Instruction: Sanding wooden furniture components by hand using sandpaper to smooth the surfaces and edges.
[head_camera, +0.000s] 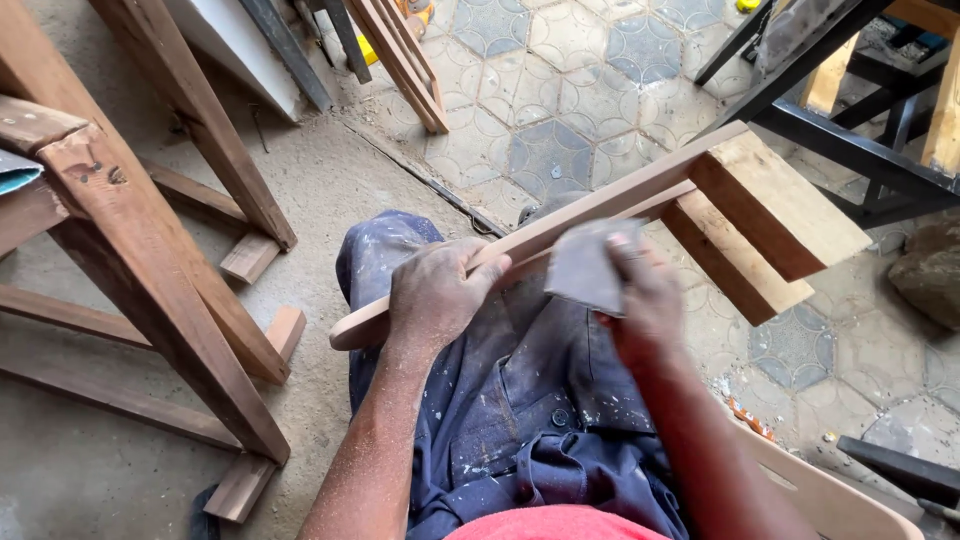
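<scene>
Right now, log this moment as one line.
left hand: grips wooden slat piece | right hand: presses sandpaper sheet on it | seated

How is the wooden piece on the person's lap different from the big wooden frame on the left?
The pale, slim wooden piece lies across the lap, gripped by the left hand; the reddish-brown wooden frame stands on the floor, untouched. The frame's beams are thicker and darker. Both are bare wood.

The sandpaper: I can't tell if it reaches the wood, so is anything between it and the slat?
Nothing visible. The right hand presses the grey sandpaper straight against the wooden slat; the left hand grips the slat further down, clear of it.
</scene>
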